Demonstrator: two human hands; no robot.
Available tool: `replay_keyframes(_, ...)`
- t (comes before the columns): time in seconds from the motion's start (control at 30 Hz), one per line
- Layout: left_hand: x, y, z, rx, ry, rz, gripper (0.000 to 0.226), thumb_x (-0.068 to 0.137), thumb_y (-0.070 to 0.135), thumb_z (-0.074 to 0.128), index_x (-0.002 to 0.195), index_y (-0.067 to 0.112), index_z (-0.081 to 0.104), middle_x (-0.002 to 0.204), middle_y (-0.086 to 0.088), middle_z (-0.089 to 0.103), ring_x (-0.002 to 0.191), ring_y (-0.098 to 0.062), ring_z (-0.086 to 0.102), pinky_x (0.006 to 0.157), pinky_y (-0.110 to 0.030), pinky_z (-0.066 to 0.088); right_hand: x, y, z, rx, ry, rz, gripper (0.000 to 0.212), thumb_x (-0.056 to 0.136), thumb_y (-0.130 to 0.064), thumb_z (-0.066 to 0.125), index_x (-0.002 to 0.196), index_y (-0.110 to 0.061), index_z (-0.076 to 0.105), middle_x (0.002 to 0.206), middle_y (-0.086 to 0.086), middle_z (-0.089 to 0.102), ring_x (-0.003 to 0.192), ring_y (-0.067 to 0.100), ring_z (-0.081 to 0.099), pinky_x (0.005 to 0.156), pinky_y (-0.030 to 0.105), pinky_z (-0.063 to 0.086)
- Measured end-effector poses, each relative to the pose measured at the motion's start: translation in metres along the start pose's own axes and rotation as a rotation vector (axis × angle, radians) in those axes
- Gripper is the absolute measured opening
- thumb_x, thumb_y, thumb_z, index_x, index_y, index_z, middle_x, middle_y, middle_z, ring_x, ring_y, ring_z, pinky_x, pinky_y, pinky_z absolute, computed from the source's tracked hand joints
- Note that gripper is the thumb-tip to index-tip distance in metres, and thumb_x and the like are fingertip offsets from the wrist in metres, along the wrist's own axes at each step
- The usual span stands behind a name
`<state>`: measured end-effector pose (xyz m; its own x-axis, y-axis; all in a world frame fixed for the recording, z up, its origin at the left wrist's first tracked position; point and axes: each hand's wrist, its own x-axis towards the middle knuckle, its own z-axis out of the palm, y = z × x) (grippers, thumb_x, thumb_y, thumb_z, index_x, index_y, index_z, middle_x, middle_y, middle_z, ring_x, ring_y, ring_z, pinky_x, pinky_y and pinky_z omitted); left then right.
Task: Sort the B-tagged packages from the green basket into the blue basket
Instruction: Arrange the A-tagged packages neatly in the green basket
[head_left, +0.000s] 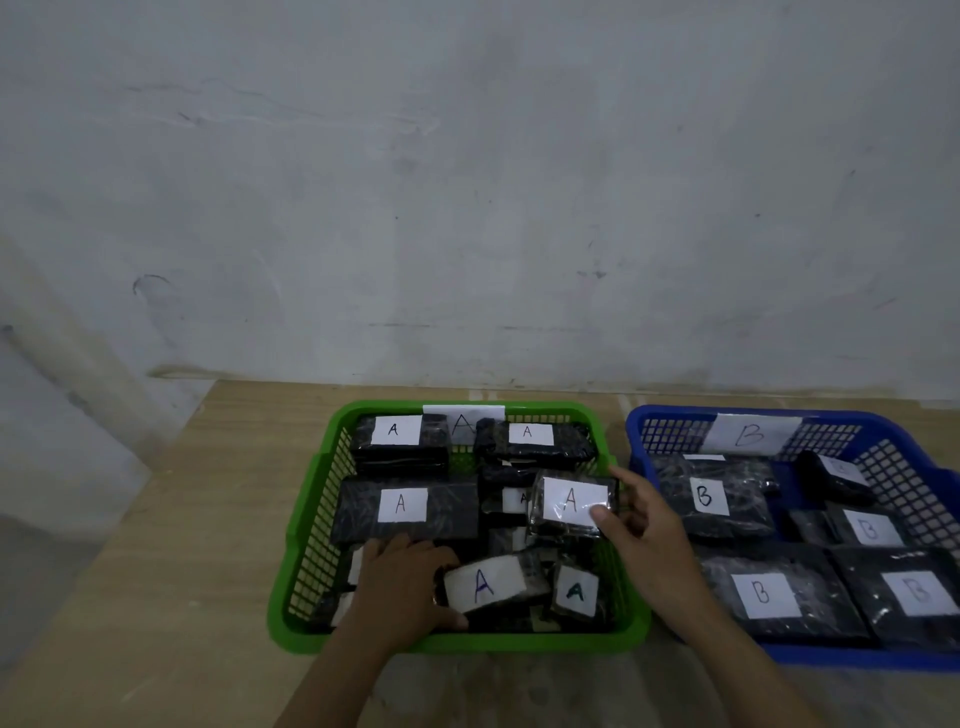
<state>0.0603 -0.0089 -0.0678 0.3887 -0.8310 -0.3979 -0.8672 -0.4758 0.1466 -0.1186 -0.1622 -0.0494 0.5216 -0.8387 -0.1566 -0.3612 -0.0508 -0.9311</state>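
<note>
The green basket (306, 525) sits mid-table, tagged A on its far rim, and holds several black wrapped packages with white A tags. My left hand (400, 582) grips an A-tagged package (493, 584) at the basket's near side. My right hand (644, 525) holds another A-tagged package (569, 504), lifted and tilted at the basket's right side, thumb on its label. The blue basket (639, 431) stands to the right, tagged B, with several B-tagged black packages (717, 499) inside. No B tag shows in the green basket.
Both baskets rest on a light wooden table (171, 545) against a pale grey wall (467, 182). The table's left edge runs diagonally at the far left. Bare wood lies left of the green basket and along the near edge.
</note>
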Motion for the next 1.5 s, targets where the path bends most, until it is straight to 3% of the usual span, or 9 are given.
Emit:
replay_keyframes(0.13, 0.001, -0.002, -0.011, 0.064, -0.038, -0.009, 0.051, 0.077, 0.046, 0.061, 0.124, 0.037, 0.044, 0.127, 0.007, 0.051, 0.121, -0.018, 0.040, 0.099, -0.037, 0.021, -0.002, -0.002, 0.003, 0.004, -0.012, -0.010, 0.043, 0.086, -0.015, 0.058, 0.125, -0.029, 0.044, 0.097, -0.006, 0.055, 0.094, 0.013, 0.054, 0.082, 0.028, 0.042)
replay_keyframes(0.23, 0.005, -0.002, -0.017, 0.168, 0.085, 0.002, 0.028, 0.088, 0.029, 0.050, 0.114, 0.038, 0.056, 0.120, 0.007, 0.059, 0.117, -0.018, 0.046, 0.097, -0.039, 0.023, -0.002, -0.004, 0.003, 0.000, -0.013, -0.008, 0.043, 0.086, -0.015, 0.058, 0.124, -0.031, 0.044, 0.097, -0.011, 0.054, 0.096, 0.013, 0.054, 0.085, 0.029, 0.043)
replay_keyframes(0.37, 0.009, -0.001, -0.015, 0.147, 0.118, 0.040, 0.035, 0.093, 0.017, 0.039, 0.116, 0.038, 0.056, 0.124, 0.004, 0.055, 0.118, -0.019, 0.044, 0.101, -0.039, 0.023, -0.001, -0.003, 0.002, -0.016, -0.007, -0.008, 0.043, 0.086, -0.016, 0.058, 0.125, -0.029, 0.044, 0.097, -0.011, 0.053, 0.096, 0.013, 0.053, 0.086, 0.030, 0.042)
replay_keyframes(0.6, 0.010, 0.010, -0.004, -0.151, -0.066, 0.054, 0.035, 0.090, 0.044, 0.044, 0.124, 0.037, 0.047, 0.134, 0.007, 0.050, 0.127, -0.017, 0.034, 0.105, -0.037, 0.017, 0.001, 0.002, -0.001, 0.004, 0.007, -0.012, 0.041, 0.086, -0.015, 0.058, 0.121, -0.031, 0.045, 0.105, 0.000, 0.057, 0.099, 0.017, 0.054, 0.085, 0.030, 0.043)
replay_keyframes(0.97, 0.020, 0.016, -0.012, 0.042, -0.164, 0.093, 0.038, 0.093, 0.030, 0.044, 0.129, 0.040, 0.041, 0.131, -0.005, 0.047, 0.128, -0.025, 0.033, 0.106, -0.043, 0.016, 0.002, 0.006, -0.001, 0.001, 0.014, -0.020, 0.040, 0.086, -0.015, 0.058, 0.118, -0.035, 0.044, 0.111, 0.003, 0.055, 0.104, 0.019, 0.053, 0.091, 0.035, 0.044)
replay_keyframes(1.13, 0.022, 0.007, -0.005, -0.226, -0.169, 0.044, 0.041, 0.092, 0.026, 0.048, 0.130, 0.038, 0.042, 0.134, -0.001, 0.047, 0.128, -0.020, 0.038, 0.112, -0.045, 0.019, 0.001, 0.007, 0.001, -0.006, 0.021, -0.008, 0.042, 0.086, -0.016, 0.059, 0.124, -0.029, 0.045, 0.105, 0.000, 0.055, 0.097, 0.016, 0.053, 0.085, 0.030, 0.042)
replay_keyframes(1.23, 0.018, -0.002, -0.002, -0.446, -0.032, 0.014, 0.037, 0.088, 0.026, 0.055, 0.125, 0.031, 0.051, 0.125, 0.001, 0.055, 0.116, -0.016, 0.050, 0.105, -0.036, 0.037, -0.001, 0.004, 0.003, 0.006, 0.023, -0.018, 0.039, 0.085, -0.015, 0.059, 0.117, -0.034, 0.045, 0.105, -0.002, 0.055, 0.096, 0.014, 0.053, 0.084, 0.028, 0.040)
replay_keyframes(1.33, 0.012, -0.007, -0.010, -0.649, 0.192, -0.024, 0.027, 0.091, 0.020, 0.051, 0.118, 0.020, 0.057, 0.112, -0.001, 0.056, 0.094, -0.010, 0.056, 0.076, -0.015, 0.049, -0.002, 0.000, 0.008, 0.013, 0.000, -0.021, 0.040, 0.085, -0.016, 0.059, 0.116, -0.037, 0.044, 0.100, -0.004, 0.055, 0.092, 0.010, 0.052, 0.082, 0.027, 0.040)
replay_keyframes(1.5, 0.002, -0.033, -0.026, -0.788, 0.565, -0.157, 0.022, 0.092, 0.013, 0.047, 0.109, 0.014, 0.061, 0.091, 0.002, 0.061, 0.073, -0.007, 0.051, 0.058, -0.013, 0.042, -0.001, -0.006, 0.023, 0.011, -0.053, -0.043, 0.041, 0.086, -0.017, 0.058, 0.119, -0.035, 0.044, 0.094, -0.003, 0.056, 0.089, 0.010, 0.054, 0.072, 0.020, 0.042)
